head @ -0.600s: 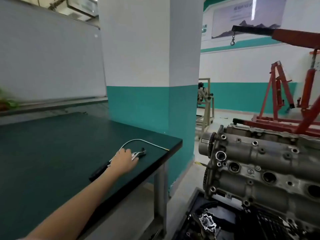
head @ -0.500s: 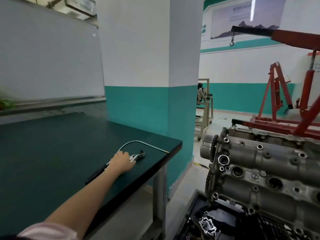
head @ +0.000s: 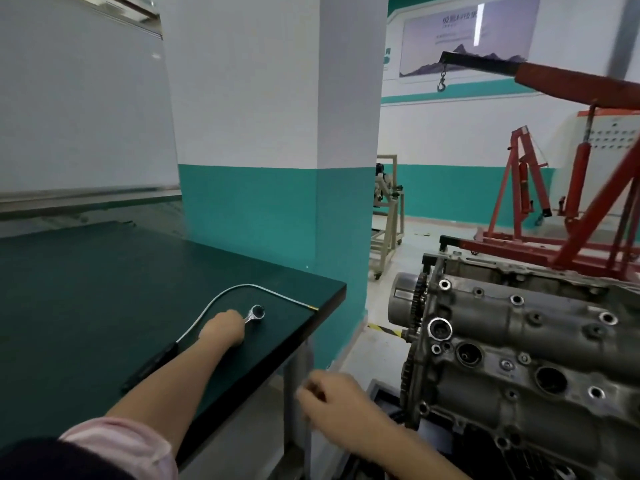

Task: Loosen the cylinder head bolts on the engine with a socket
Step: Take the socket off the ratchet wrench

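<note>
A ratchet wrench [head: 256, 312] lies near the right end of the dark green table [head: 86, 289], its round chrome head pointing away from me. My left hand [head: 224, 328] is curled over its handle, which is hidden beneath the fingers. My right hand [head: 334, 407] hangs in the air below the table's edge, blurred, its fingers curled; whether it holds anything is unclear. The grey engine [head: 519, 348] stands at the right, with bolt holes and round bores on its upper face and toothed sprockets [head: 420, 303] at the near end.
A flexible silver pick-up tool [head: 221, 296] with a black handle [head: 149, 365] curves round my left hand on the table. A white and teal pillar [head: 277, 185] stands behind the table. A red engine hoist [head: 571, 209] and a beige trolley [head: 389, 216] are further back.
My right hand has come into view at the bottom. The ratchet's head has turned so its round end shows beyond my left fingers. The camera has moved closer and to the right.
</note>
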